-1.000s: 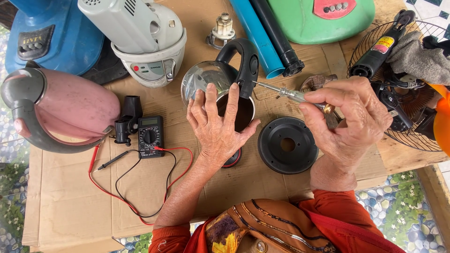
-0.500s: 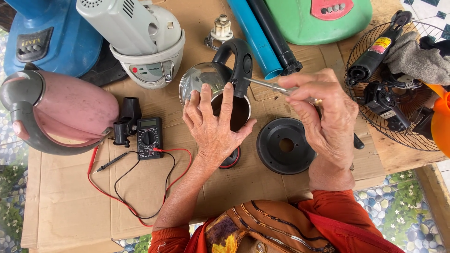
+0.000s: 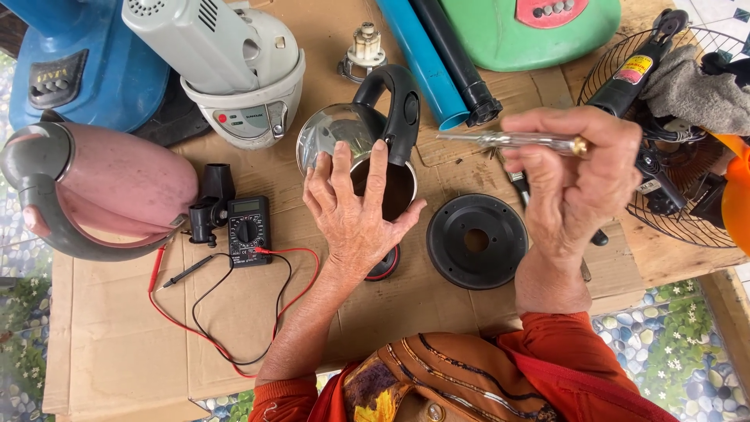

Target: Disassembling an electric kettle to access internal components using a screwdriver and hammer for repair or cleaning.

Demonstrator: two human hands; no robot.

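Observation:
A steel kettle (image 3: 332, 134) with a black handle lies on its side on the cardboard (image 3: 117, 344), its open base toward me. My left hand (image 3: 355, 215) rests flat over that base with fingers spread. My right hand (image 3: 574, 180) is raised to the right of the kettle and grips a clear-handled screwdriver (image 3: 508, 141), held level with its tip pointing left toward the kettle handle. A black round base plate (image 3: 476, 241) lies between my two forearms.
A small black multimeter (image 3: 248, 230) with red and black leads sits left of my hand. A pink kettle (image 3: 101, 191), a white appliance (image 3: 226, 62), blue and black tubes (image 3: 437, 62), a green housing (image 3: 539, 27) and a wire fan grille (image 3: 672, 156) ring the work area.
My right hand has lifted and swung the screwdriver from a slanted hold near the kettle to a level one, higher up. The left hand stays on the kettle base.

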